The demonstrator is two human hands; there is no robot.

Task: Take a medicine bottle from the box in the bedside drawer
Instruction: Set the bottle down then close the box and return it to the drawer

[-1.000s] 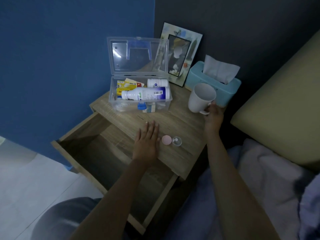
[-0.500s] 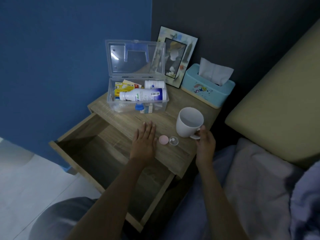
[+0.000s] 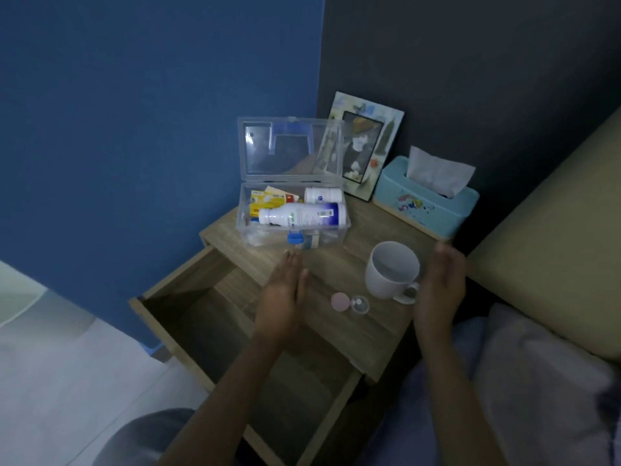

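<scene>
Left grip (image 3: 282, 294) is open, fingers straight & together, hand edge-on over the front of the counter (image 3: 339, 267), holding nothing. Right grip (image 3: 440, 290) also open and empty, palm turned inward, just beside the handle of the white mug (image 3: 391, 269); can't tell if it touches the handle. Mug stands upright on the counter, near its right front.

Clear plastic box (image 3: 292, 213) sits at the back-left of the counter, not in the drawer, w/ its lid (image 3: 289, 148) swung up and open. Inside, a large white medicine bottle (image 3: 302, 214) lies on its side across the box, cap end to the left, blue band to the right. Behind it a smaller white bottle (image 3: 323, 195), also lying down. Yellow packets (image 3: 267, 200) at the back-left of the box. A blue latch (image 3: 294, 237) shows at the box's front wall.

Between the two hands, on the counter: a small pink cap (image 3: 340, 301) touching a small clear round cup (image 3: 359, 304).

Drawer (image 3: 188, 317) under the counter is pulled out; its inside is dark, contents can't be made out. Picture frame (image 3: 366, 142) leans on the dark wall behind the box; teal tissue box (image 3: 426, 200) to its right w/ a tissue sticking up. Bed edge w/ pale bedding lies to the right.
</scene>
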